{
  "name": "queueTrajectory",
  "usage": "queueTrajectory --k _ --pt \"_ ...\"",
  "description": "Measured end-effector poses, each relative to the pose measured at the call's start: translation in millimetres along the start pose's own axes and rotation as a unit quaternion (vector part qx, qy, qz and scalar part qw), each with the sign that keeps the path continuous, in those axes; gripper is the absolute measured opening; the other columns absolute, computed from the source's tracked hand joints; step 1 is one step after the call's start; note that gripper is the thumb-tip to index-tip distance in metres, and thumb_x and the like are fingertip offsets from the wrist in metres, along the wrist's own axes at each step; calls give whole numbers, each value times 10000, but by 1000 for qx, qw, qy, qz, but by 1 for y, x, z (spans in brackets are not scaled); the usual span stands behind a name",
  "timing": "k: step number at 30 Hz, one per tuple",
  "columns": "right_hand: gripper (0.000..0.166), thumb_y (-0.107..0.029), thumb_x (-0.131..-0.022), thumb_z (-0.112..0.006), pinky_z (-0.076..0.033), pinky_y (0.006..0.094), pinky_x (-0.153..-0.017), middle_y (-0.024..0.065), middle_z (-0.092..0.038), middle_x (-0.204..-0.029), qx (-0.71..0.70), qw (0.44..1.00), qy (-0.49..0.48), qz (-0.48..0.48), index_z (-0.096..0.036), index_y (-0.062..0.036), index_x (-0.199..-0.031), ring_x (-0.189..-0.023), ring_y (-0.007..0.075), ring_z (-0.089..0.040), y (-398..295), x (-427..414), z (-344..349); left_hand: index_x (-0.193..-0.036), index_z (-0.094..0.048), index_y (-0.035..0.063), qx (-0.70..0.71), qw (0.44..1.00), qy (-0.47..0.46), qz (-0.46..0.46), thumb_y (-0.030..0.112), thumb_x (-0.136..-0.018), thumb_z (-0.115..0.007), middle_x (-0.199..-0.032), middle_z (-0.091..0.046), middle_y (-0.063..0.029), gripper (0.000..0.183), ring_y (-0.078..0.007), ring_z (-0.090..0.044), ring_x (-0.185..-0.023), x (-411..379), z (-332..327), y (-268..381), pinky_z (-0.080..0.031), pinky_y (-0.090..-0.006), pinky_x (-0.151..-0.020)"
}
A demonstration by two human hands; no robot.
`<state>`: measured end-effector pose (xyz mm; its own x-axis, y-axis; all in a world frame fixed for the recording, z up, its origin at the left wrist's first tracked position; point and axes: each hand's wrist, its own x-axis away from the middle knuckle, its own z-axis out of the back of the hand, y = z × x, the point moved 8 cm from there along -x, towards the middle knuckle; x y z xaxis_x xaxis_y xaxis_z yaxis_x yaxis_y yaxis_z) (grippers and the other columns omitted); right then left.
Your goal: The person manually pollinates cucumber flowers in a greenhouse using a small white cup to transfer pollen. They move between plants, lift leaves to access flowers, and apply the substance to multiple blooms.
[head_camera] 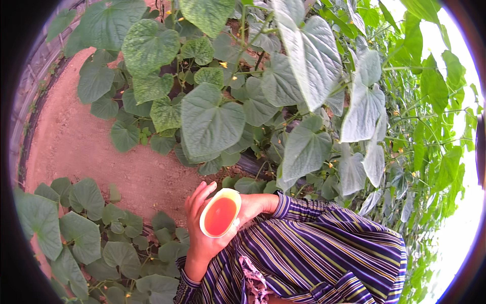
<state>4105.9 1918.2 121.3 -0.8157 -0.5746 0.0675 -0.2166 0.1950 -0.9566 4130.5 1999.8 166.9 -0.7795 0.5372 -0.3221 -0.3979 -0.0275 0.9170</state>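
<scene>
A pale yellow cup (238, 200) is held in front of my body, its oval-looking mouth facing up towards me. Orange-red liquid (219, 216) shows inside it. My left hand (201, 231) wraps the near left side, with its fingers reaching up past the rim. From the right, my right hand (250, 207) closes on the other side of the cup, its fingers largely hidden behind it. Striped dark blue sleeves (300, 207) cover both forearms down to the wrists.
Cucumber vines (212, 117) with broad leaves and small yellow flowers (224, 64) stand close beyond my hands. More leafy plants (85, 231) grow at the lower left. Reddish bare soil (91, 152) runs between them. Taller vines (417, 125) line the bright right side.
</scene>
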Motion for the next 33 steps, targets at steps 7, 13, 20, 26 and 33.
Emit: queueTrajectory --k 7,13,20,26,33 --pt "522 -143 -726 -721 -430 287 -902 41 -589 -1082 -14 998 -38 -38 -489 9 -1169 -999 119 -530 0 -80 -8 -1081 -575 11 33 999 19 14 283 -681 -720 -1237 -509 -137 505 -336 -382 -1241 -21 69 -29 -304 -445 -1013" --pt "495 -179 -751 -684 -462 272 -817 45 -582 -1039 -5 999 -33 27 -477 21 -1154 -923 103 -546 -7 -141 40 -1122 -564 22 23 999 -13 45 271 -681 -722 -1242 -508 -148 530 -346 -364 -1251 -86 103 -53 -296 -443 -1030" --pt "556 -199 -756 -681 -491 260 -733 55 -573 -1036 23 997 -14 70 -446 15 -1212 -864 98 -562 -56 -211 101 -1180 -523 26 -64 995 -65 24 350 -663 -754 -1293 -477 -150 653 -354 -361 -1263 -176 139 -71 -261 -445 -1045" --pt "482 -251 -772 -696 -472 313 -822 86 -575 -1030 72 991 -18 113 -516 31 -1120 -937 158 -564 -72 -254 137 -1128 -579 58 -19 997 -67 30 297 -656 -763 -1278 -505 -104 560 -307 -408 -1241 -219 162 -110 -319 -423 -1025" --pt "478 -223 -779 -678 -467 328 -837 85 -580 -1043 74 994 27 72 -503 20 -1152 -945 166 -561 -65 -326 150 -1131 -564 30 51 995 -85 27 245 -651 -749 -1267 -512 -117 558 -315 -427 -1227 -252 221 -157 -335 -423 -1020"
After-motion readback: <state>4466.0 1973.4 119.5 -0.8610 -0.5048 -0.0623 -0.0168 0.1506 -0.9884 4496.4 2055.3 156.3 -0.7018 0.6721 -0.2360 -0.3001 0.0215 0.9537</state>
